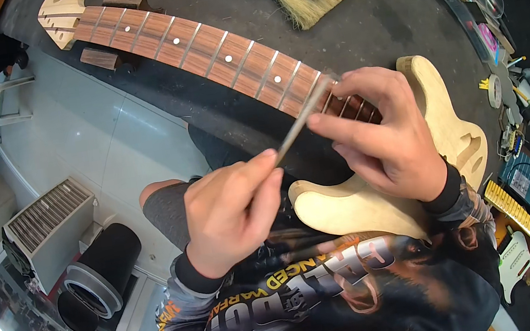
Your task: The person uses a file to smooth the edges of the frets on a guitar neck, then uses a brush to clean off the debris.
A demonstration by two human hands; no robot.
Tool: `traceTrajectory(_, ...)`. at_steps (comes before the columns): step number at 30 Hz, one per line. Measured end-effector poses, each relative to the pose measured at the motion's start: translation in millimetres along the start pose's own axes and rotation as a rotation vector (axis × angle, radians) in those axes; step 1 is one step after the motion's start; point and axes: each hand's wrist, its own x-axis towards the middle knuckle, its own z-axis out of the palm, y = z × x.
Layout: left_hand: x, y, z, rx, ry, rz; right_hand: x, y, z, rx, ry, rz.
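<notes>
A thin grey rod [300, 124] crosses the brown wooden fretboard [207, 51] between your left hand [234, 208], pinching its lower end, and your right hand [397, 135], curled at its blurred top, grip unclear; leftward sits a black cylindrical bin [116, 255].
</notes>
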Motion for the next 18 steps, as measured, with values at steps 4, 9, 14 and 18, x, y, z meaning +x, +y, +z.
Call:
traceTrajectory(4, 5.4, 5.3, 9.8, 0.115, -0.028, 0.070, -0.8, -1.3, 0.1, 0.084, 0.044, 0.098)
traceTrajectory(9, 7.9, 6.5, 7.9, 0.207, -0.104, 0.116, 0.8, -1.1, 5.3, 0.035, 0.118, 0.103)
traceTrajectory(14, 8.0, 7.7, 8.7, 0.268, -0.084, 0.123, -0.2, 2.7, 10.7, 0.026, 0.134, 0.080)
traceTrajectory(18, 2.5, 8.3, 6.8, 0.286, -0.075, 0.171, -0.1, -1.1, 1.9, 0.041, 0.043, 0.096)
